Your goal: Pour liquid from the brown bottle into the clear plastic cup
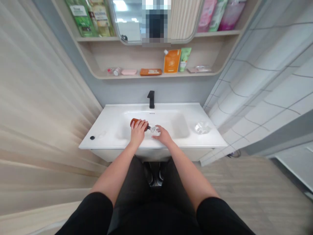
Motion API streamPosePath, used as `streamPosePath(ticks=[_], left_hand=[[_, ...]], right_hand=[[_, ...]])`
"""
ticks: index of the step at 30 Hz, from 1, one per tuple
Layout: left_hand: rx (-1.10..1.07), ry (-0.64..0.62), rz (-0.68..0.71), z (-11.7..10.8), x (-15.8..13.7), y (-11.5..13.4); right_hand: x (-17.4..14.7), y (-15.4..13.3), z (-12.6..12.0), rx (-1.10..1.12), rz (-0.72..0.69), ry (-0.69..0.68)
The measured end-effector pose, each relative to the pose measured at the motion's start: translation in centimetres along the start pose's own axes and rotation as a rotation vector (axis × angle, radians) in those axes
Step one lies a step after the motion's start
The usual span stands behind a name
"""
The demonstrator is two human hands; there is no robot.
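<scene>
My left hand (138, 131) is wrapped round an amber bottle (132, 122) above the sink basin (182, 125). The bottle lies almost on its side, and its dark neck points right. At its mouth is a small clear container (154, 130), held between the thumb and fingers of my right hand (163, 135). Whether liquid is passing between the two is too small to tell. A small black cap (92, 137) lies on the counter to the left.
Behind the basin rises a black faucet (151, 99). Crumpled clear plastic (202, 128) rests on the right counter. Above, a shelf (110, 77) carries an orange pouch (172, 61), a green tube (185, 59) and small packs. Bottles and a mirror are higher up.
</scene>
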State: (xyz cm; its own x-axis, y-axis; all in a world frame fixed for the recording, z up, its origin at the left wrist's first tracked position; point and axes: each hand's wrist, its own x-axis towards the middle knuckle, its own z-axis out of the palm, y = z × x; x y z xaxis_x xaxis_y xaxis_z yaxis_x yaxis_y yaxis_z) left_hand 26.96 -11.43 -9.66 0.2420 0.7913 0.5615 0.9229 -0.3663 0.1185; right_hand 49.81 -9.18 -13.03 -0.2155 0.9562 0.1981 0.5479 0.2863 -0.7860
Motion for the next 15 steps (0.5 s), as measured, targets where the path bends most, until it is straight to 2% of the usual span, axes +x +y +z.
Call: streamPosePath(ticks=[15], left_hand=[[-0.013,-0.008,0.002,-0.05,0.0,0.19]], right_hand=[[-0.18,-0.31,-0.21,0.024,0.017,-0.005]])
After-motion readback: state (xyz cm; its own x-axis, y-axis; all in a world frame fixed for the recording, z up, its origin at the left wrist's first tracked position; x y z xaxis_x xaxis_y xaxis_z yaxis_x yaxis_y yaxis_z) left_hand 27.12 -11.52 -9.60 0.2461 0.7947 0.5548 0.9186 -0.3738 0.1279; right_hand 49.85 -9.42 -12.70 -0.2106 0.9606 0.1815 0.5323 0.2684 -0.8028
